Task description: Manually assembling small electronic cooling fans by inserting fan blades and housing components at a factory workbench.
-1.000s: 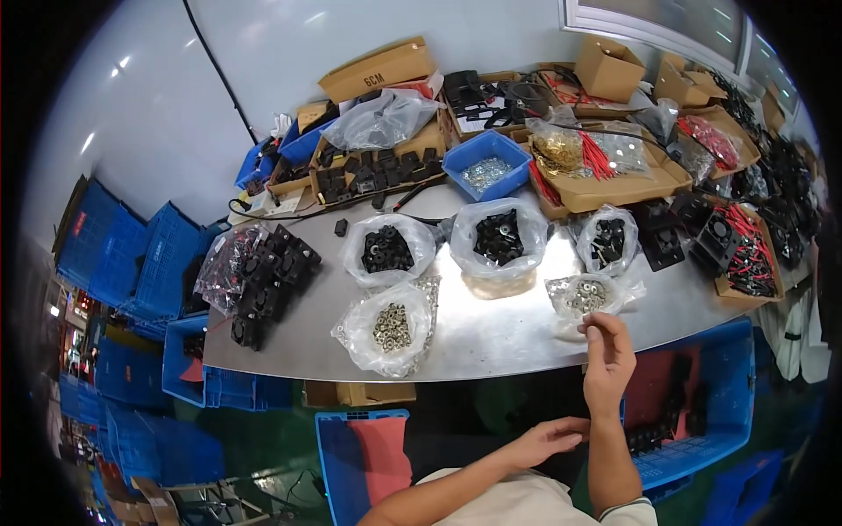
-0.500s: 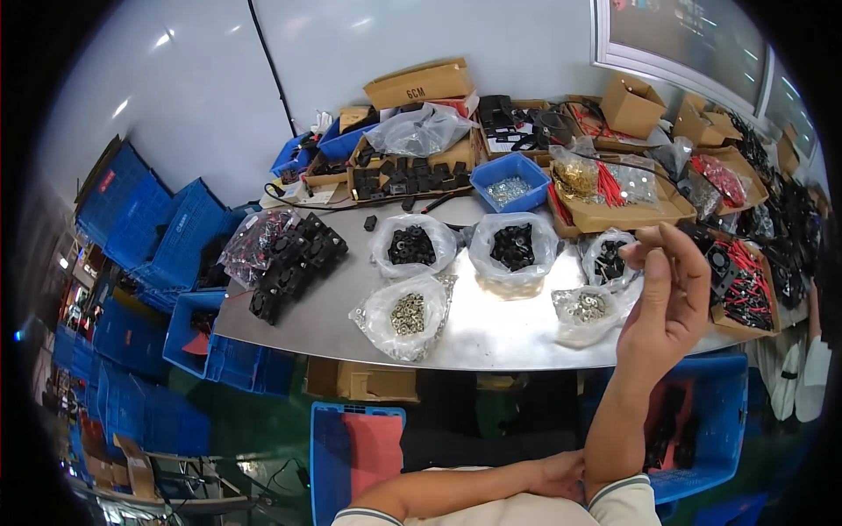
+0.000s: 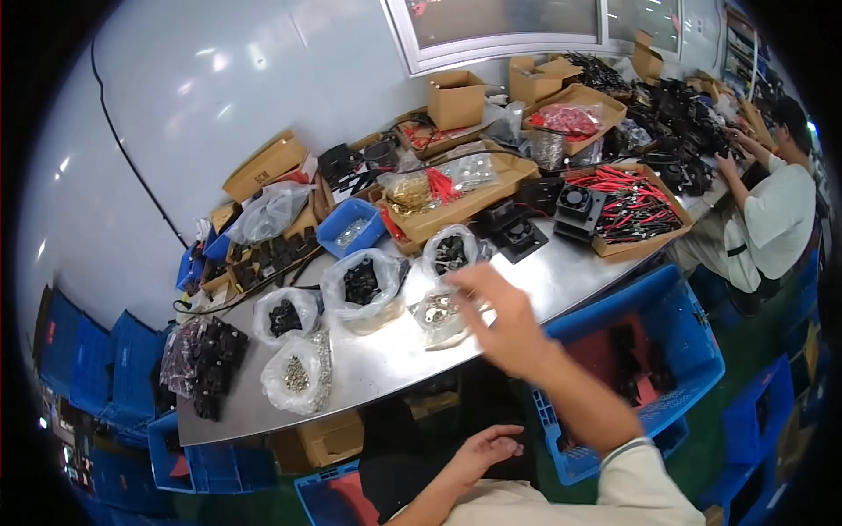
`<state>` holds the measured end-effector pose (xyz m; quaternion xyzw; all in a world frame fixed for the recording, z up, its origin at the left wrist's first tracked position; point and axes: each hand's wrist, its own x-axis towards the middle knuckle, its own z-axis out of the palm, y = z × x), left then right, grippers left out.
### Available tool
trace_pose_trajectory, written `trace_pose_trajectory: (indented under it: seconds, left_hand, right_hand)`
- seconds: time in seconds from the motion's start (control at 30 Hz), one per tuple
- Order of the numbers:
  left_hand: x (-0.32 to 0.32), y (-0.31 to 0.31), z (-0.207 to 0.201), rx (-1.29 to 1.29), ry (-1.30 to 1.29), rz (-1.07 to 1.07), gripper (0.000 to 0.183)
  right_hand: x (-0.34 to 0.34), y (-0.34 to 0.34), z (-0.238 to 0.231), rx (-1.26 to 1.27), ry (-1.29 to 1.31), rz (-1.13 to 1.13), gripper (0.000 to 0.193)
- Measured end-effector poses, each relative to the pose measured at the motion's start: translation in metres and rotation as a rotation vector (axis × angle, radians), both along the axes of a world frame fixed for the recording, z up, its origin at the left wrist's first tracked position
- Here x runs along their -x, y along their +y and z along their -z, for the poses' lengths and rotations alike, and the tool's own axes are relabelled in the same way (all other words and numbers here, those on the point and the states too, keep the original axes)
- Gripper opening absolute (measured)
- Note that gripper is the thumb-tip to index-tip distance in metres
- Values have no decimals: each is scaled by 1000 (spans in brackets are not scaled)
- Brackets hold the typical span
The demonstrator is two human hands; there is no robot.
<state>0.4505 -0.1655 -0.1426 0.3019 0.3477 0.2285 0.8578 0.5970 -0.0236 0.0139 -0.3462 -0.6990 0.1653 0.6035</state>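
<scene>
View is swung R, so blk fan point(image 3: 517, 238) on table point(image 3: 561, 276) is now unblocked. R hand point(image 3: 507, 326) is held near metal-parts bag point(image 3: 438, 334); grip can't be told. L hand point(image 3: 482, 451), fingers apart, is held low.

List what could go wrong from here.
The right hand overlaps the open bag of metal pieces in this view; if it snags the loose plastic, the contents might spill.

The second metal-parts bag also stands open near the front edge of the table, so a knock could scatter parts onto the floor.

The wire box is heaped full; leads could tangle or slip out.
</scene>
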Motion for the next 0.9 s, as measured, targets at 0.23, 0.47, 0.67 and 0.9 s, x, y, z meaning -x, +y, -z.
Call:
trace_pose_trajectory:
  seconds: [0.23,0.47,0.67,0.9]
  left_hand:
    - [57,-9,17,-92,299,-206,37]
    - [22,0,0,60,96,112,43]
    - [-94,-1,-22,317,-210,686,79]
    - [-139,15,-4,425,-680,740,81]
  right_hand:
    - [-190,96,5,19,-763,652,61]
    - [-252,141,46,506,-739,765,75]
    - [-219,150,61,547,-671,914,69]
    - [-222,134,47,70,-181,1182,63]
